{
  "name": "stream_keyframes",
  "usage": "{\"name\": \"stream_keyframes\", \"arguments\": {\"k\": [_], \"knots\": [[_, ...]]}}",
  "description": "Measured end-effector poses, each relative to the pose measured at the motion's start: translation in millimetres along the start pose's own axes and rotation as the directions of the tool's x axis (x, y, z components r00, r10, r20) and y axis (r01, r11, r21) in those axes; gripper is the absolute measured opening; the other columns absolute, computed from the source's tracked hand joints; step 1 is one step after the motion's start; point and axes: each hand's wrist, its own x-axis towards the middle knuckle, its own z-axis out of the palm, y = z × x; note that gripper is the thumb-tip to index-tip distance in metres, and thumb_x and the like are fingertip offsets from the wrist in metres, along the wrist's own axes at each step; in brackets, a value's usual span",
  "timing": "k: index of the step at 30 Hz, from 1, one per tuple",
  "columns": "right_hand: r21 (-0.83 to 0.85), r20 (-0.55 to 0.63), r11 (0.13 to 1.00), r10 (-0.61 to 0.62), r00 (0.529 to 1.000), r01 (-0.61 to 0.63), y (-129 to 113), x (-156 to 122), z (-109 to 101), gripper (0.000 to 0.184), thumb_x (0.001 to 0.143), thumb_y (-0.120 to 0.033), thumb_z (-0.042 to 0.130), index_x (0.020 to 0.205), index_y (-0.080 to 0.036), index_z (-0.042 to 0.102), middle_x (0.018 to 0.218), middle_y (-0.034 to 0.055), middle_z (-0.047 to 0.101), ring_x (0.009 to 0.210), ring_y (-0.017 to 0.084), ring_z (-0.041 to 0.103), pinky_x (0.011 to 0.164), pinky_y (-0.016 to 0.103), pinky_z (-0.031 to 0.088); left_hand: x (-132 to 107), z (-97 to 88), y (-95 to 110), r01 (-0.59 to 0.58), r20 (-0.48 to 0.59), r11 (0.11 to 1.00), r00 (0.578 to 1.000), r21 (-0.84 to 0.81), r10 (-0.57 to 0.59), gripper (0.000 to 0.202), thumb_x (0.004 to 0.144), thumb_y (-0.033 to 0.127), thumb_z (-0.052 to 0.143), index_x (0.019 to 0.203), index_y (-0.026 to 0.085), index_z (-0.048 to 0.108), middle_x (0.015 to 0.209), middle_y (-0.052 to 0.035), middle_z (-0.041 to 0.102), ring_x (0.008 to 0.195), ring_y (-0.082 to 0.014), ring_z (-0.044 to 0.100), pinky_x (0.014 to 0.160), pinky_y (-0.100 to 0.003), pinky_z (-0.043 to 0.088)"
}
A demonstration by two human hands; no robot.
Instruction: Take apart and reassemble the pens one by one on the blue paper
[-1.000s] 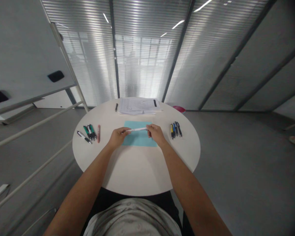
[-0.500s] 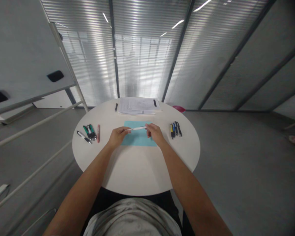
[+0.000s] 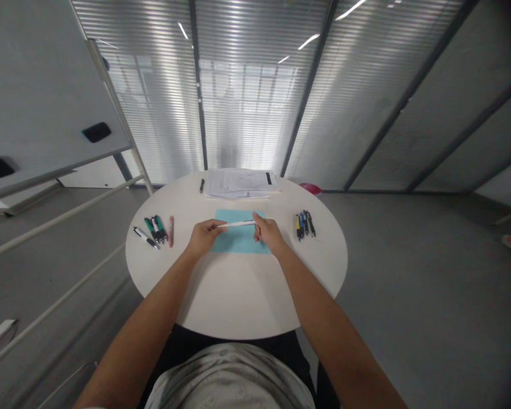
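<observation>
1. Little has shifted in the last half second: the left hand (image 3: 204, 237) and right hand (image 3: 267, 233) still pinch the white pen (image 3: 237, 224) by its ends, fingers curled closed around it.
2. Slim and plain, the pen lies level just above the far edge of the teal sheet (image 3: 238, 245), mid round table (image 3: 238, 301).
3. Print on the far paper stack (image 3: 238, 183) is too small to read.
4. Fingers hide both pen tips.

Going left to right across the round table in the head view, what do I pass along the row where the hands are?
black-and-white pen → green pens → pink pen → left hand → white pen, gripped at its ends by both hands → right hand → bunch of pens
</observation>
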Motion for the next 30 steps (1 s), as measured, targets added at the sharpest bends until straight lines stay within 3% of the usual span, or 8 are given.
{"name": "stream_keyframes", "arguments": {"k": [4,10,15,21,24,27,30], "knots": [[0.091,0.01,0.996,0.013,1.0,-0.014,-1,0,0,0.047,0.072,-0.064,0.052,0.06,-0.019,0.052,0.046,-0.0002,0.054,0.039,0.012,0.05,0.041,0.023,0.039,-2,1.2,5,0.051,0.01,0.996,0.999,-0.076,-0.05,0.035,0.071,0.044,0.069,0.091,0.015,0.075,0.084,-0.0051,0.074,0.075,-0.0171,0.063,0.071,-0.028,0.046],[-0.089,-0.053,0.993,-0.079,0.995,0.074,-3,-3,-1,0.04,0.073,-0.055,0.058,0.058,-0.019,0.052,0.037,-0.0041,0.046,0.034,0.008,0.04,0.039,0.021,0.033,-2,1.5,2,0.028,0.054,0.999,0.998,-0.042,-0.026,0.034,0.071,0.042,0.068,0.091,0.015,0.075,0.078,-0.004,0.072,0.069,-0.0162,0.061,0.066,-0.027,0.046],[0.145,0.025,0.989,-0.046,0.999,0.042,-3,-2,0,0.032,0.066,-0.046,0.066,0.082,-0.02,0.057,0.051,-0.0052,0.058,0.041,0.01,0.051,0.044,0.022,0.041,-2,0.8,-1,0.016,0.062,1.0,0.998,0.0,-0.016,0.038,0.074,0.047,0.064,0.093,0.015,0.075,0.077,-0.0035,0.071,0.072,-0.0169,0.061,0.064,-0.026,0.045],[0.244,0.058,0.97,-0.029,0.998,0.014,1,0,3,0.023,0.066,-0.035,0.062,0.083,-0.021,0.057,0.04,-0.0106,0.042,0.033,0.008,0.041,0.037,0.021,0.031,0,1.9,-10,-0.023,0.048,0.999,0.999,0.032,0.022,0.036,0.073,0.045,0.067,0.093,0.017,0.076,0.074,-0.0028,0.071,0.065,-0.0151,0.059,0.061,-0.025,0.044],[0.317,0.067,0.948,-0.011,0.998,-0.011,1,-2,5,0.024,0.066,-0.036,0.063,0.084,-0.02,0.058,0.039,-0.0104,0.041,0.033,0.009,0.04,0.037,0.021,0.031,-1,2.2,-7,-0.022,0.018,0.999,1.0,0.037,0.021,0.035,0.072,0.044,0.068,0.093,0.017,0.076,0.077,-0.0035,0.072,0.069,-0.0166,0.061,0.065,-0.027,0.046],[0.377,0.089,0.926,-0.005,0.996,-0.029,0,-3,6,0.032,0.067,-0.042,0.065,0.089,-0.019,0.06,0.05,-0.006,0.054,0.038,0.01,0.049,0.04,0.022,0.037,-2,2.2,0,0.013,0.013,0.999,1.0,-0.046,-0.013,0.035,0.073,0.044,0.069,0.092,0.016,0.076,0.083,-0.0047,0.073,0.073,-0.0174,0.063,0.07,-0.028,0.047],[0.329,0.084,0.944,-0.019,0.996,-0.01,1,-2,7,0.041,0.07,-0.054,0.065,0.091,-0.019,0.06,0.063,-0.0013,0.065,0.042,0.01,0.055,0.041,0.022,0.039,-3,2.4,3,0.022,0.031,0.998,0.999,-0.064,-0.02,0.034,0.073,0.043,0.069,0.092,0.015,0.075,0.081,-0.004,0.073,0.071,-0.0161,0.062,0.069,-0.027,0.046]]}}
